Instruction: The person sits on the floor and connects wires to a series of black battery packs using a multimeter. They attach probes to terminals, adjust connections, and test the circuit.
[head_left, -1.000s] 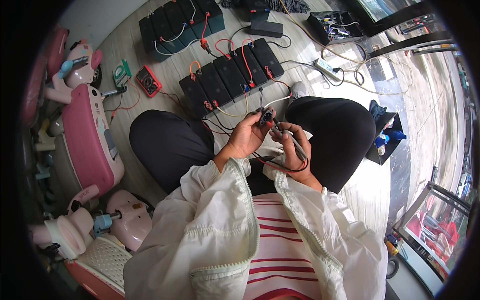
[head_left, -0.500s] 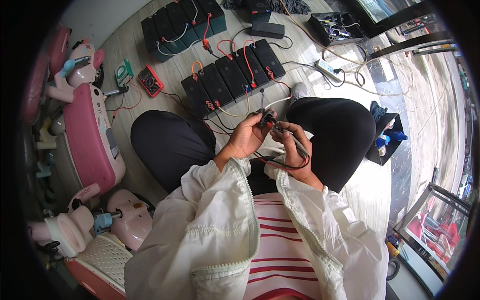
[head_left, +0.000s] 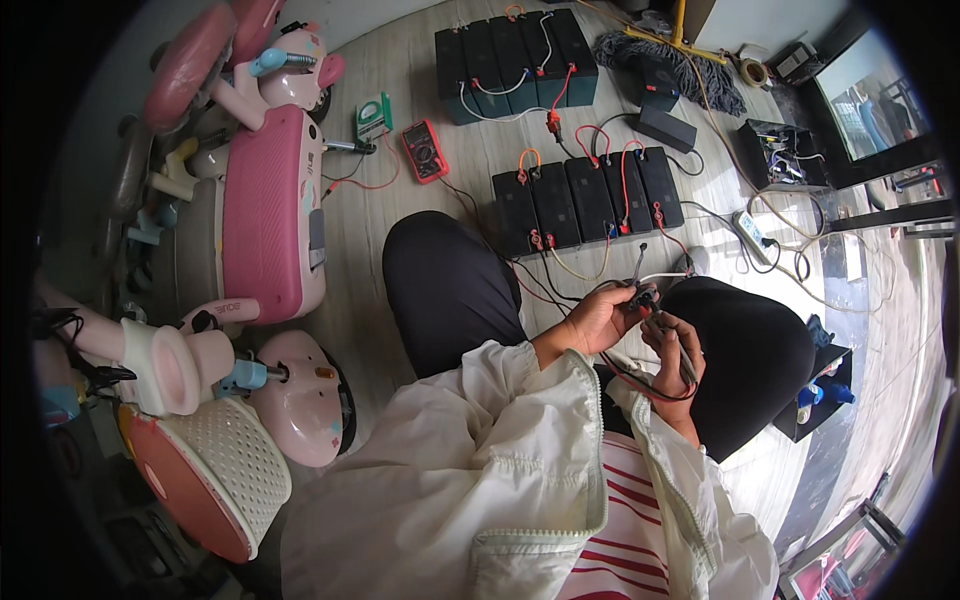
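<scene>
My left hand (head_left: 598, 322) is closed on a small black connector (head_left: 648, 299), held above my knees. A thin grey rod (head_left: 640, 262) sticks up beside it. Against the connector, my right hand (head_left: 676, 368) grips dark, pen-like test probes (head_left: 686, 366) with a reddish tip; the fingers partly hide them. Red and black leads (head_left: 640, 384) loop below that hand. A red multimeter (head_left: 425, 152) lies on the floor to the left. Beyond my hands stands a row of black batteries (head_left: 590, 205), joined by red, orange and white wires.
A second battery row (head_left: 515, 70) stands farther back. Near it are a black power adapter (head_left: 666, 129) and a grey mop (head_left: 690, 70). A white power strip (head_left: 752, 236) and a parts box (head_left: 785, 155) lie right. Pink children's ride-on vehicles (head_left: 270, 215) line the left.
The view has swung left, so the batteries, multimeter and my hands appear farther right and lower. My hands keep nearly the same hold on the connector and probes.
</scene>
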